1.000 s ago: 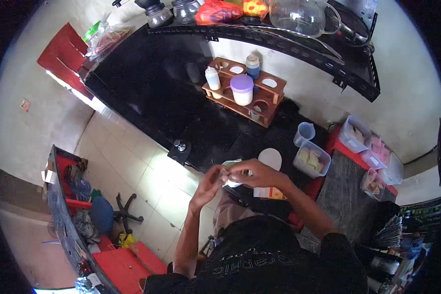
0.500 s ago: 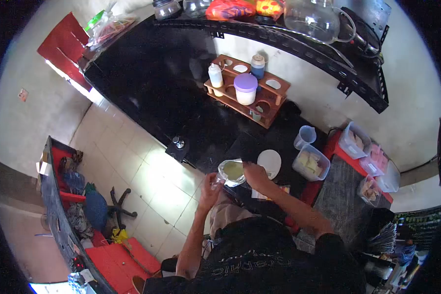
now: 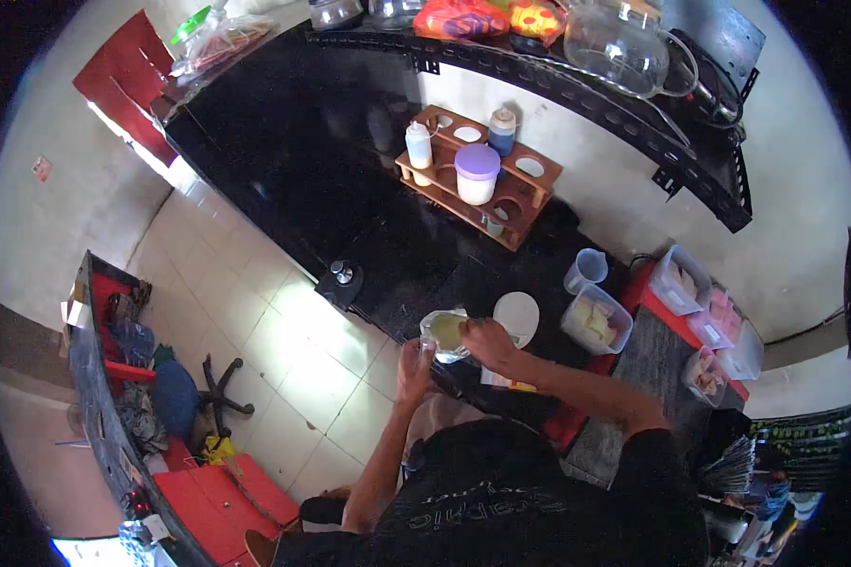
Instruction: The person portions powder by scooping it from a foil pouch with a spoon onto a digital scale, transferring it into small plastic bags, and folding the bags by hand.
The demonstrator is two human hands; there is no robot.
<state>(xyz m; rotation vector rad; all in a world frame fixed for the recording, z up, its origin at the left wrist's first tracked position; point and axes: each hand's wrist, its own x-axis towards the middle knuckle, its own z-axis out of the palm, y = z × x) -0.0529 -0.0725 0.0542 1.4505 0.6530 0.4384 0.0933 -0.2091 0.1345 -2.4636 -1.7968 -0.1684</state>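
Note:
A clear, shiny container point(image 3: 431, 328) with pale yellow-green contents sits at the front edge of the black counter. My left hand point(image 3: 414, 367) is closed on its near left side, where a clear part like a handle shows. At the opposite rim is my right hand point(image 3: 487, 342), its fingers closed over the contents; whatever they hold is too small and dark to name. Just beyond my right hand lies a round white lid or plate point(image 3: 517, 317). A flat printed packet point(image 3: 501, 378) is partly covered by my right forearm.
A wooden rack point(image 3: 531, 210) holds bottles and a purple-lidded tub point(image 3: 477, 174). To the right stand a clear measuring jug point(image 3: 588, 268) and several plastic boxes point(image 3: 598, 321). A black shelf point(image 3: 539, 66) with glass jars overhangs the back. A small metal tamper-like object point(image 3: 342, 273) stands at the left counter edge.
My right hand has shifted slightly down and across the container's rim, its forearm now lying flatter. My left hand keeps its grip. The whole view has shifted a little.

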